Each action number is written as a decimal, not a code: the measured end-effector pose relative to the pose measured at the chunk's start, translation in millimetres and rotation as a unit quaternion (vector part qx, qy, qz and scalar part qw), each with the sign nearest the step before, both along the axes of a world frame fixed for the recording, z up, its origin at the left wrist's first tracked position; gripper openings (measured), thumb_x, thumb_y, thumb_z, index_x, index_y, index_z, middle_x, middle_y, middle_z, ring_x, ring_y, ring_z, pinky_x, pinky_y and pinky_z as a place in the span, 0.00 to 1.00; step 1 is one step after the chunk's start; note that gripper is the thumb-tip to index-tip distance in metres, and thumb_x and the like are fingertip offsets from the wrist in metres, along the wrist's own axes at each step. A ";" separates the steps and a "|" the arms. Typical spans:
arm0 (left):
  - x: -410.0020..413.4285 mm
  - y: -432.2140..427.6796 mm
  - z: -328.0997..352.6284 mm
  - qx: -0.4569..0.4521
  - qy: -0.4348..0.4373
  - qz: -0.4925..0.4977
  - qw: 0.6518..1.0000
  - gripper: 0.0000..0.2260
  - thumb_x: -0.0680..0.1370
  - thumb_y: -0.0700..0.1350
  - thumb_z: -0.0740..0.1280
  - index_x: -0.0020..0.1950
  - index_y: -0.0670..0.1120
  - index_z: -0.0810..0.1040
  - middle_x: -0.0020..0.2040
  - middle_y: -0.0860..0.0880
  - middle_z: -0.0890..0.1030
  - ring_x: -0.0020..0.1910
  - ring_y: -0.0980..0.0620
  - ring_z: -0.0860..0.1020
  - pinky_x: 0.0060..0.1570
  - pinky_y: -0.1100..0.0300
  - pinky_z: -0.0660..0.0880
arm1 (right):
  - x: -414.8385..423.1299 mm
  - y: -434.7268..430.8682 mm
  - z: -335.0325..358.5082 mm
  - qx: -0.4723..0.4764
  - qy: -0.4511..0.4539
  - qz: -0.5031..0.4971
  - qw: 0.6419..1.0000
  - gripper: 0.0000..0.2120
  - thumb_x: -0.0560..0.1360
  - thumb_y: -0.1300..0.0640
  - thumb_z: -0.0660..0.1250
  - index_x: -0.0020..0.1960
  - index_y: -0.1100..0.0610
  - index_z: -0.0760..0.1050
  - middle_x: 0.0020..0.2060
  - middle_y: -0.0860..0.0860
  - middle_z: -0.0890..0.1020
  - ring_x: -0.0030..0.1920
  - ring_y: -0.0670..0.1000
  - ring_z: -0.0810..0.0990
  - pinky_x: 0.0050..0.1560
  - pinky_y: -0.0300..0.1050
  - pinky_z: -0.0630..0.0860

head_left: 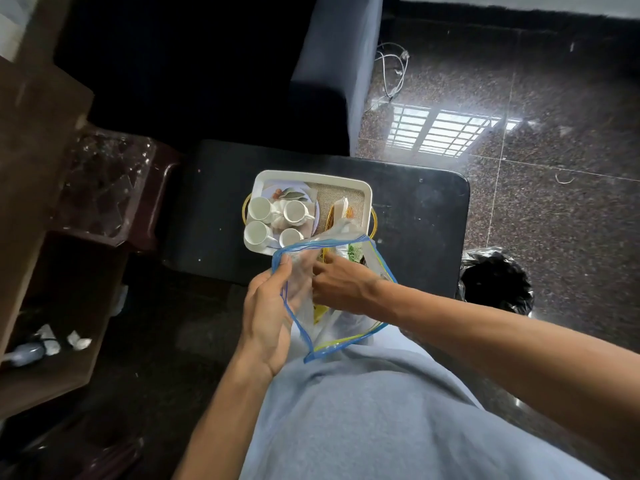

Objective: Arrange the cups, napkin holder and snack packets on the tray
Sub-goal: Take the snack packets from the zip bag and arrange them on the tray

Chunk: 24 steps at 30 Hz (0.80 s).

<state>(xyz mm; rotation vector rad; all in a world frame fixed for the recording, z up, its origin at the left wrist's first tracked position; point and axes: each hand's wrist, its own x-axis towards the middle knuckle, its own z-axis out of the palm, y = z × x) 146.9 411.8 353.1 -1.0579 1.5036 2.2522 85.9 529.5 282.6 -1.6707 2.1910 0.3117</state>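
Observation:
A white tray [313, 175] rests on a black low table [415, 209]. Several white cups [260, 207] stand on its left half. On the tray's right half a napkin holder [341, 211] with white napkins stands on a woven mat. I hold a clear zip bag [346, 327] with a blue and yellow edge in front of the tray's near edge. My left hand [268, 315] grips the bag's left rim. My right hand [341, 284] reaches into the bag's mouth, its fingertips hidden among the snack packets [353, 252] inside.
A dark sofa [322, 74] stands behind the table. A bin lined with black plastic [495, 278] sits on the floor at the table's right. A brown shelf unit [52, 271] and a dark red stool [110, 188] are at the left. White cables [393, 69] lie on the polished floor.

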 end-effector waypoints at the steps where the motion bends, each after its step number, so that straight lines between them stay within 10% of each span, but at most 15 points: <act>1: -0.6 -0.7 -0.6 -0.004 0.001 -0.002 1.000 0.15 0.86 0.45 0.58 0.60 0.41 0.82 0.54 0.46 0.88 0.55 0.53 0.86 0.46 0.66 0.81 | -1.5 -0.1 -0.9 -0.015 -0.016 -0.005 1.000 0.13 0.79 0.62 0.63 0.62 0.55 0.79 0.62 0.55 0.80 0.67 0.59 0.72 0.62 0.55 0.73; 10: 2.2 -0.3 -7.5 -0.004 -0.018 0.009 1.000 0.15 0.86 0.45 0.57 0.61 0.42 0.82 0.54 0.48 0.88 0.56 0.54 0.86 0.49 0.65 0.82 | -23.1 4.5 25.5 -0.047 -0.163 -0.060 0.984 0.07 0.71 0.66 0.65 0.41 0.55 0.79 0.37 0.51 0.78 0.47 0.58 0.79 0.58 0.50 0.69; 15: 4.8 3.7 -7.2 -0.005 -0.046 0.018 0.999 0.16 0.86 0.45 0.57 0.64 0.39 0.80 0.59 0.42 0.86 0.61 0.46 0.84 0.63 0.52 0.79 | -32.4 17.7 56.9 -0.106 -0.149 -0.067 0.981 0.16 0.69 0.62 0.66 0.54 0.50 0.83 0.51 0.50 0.84 0.57 0.55 0.80 0.72 0.54 0.64; 20: 7.7 1.6 -4.6 -0.025 -0.077 0.002 0.997 0.16 0.86 0.47 0.58 0.63 0.41 0.82 0.58 0.40 0.86 0.60 0.41 0.84 0.62 0.47 0.79 | -42.8 33.4 102.2 -0.194 -0.255 -0.125 0.939 0.16 0.73 0.54 0.70 0.59 0.56 0.82 0.56 0.54 0.84 0.61 0.58 0.79 0.58 0.54 0.76; 24: 7.5 -4.8 -3.0 -0.022 -0.074 -0.023 0.997 0.17 0.86 0.49 0.59 0.64 0.42 0.82 0.58 0.43 0.87 0.59 0.45 0.85 0.57 0.53 0.82 | -54.0 53.6 130.7 -0.266 -0.252 -0.187 0.912 0.13 0.76 0.49 0.69 0.58 0.53 0.80 0.46 0.51 0.86 0.45 0.55 0.82 0.44 0.50 0.77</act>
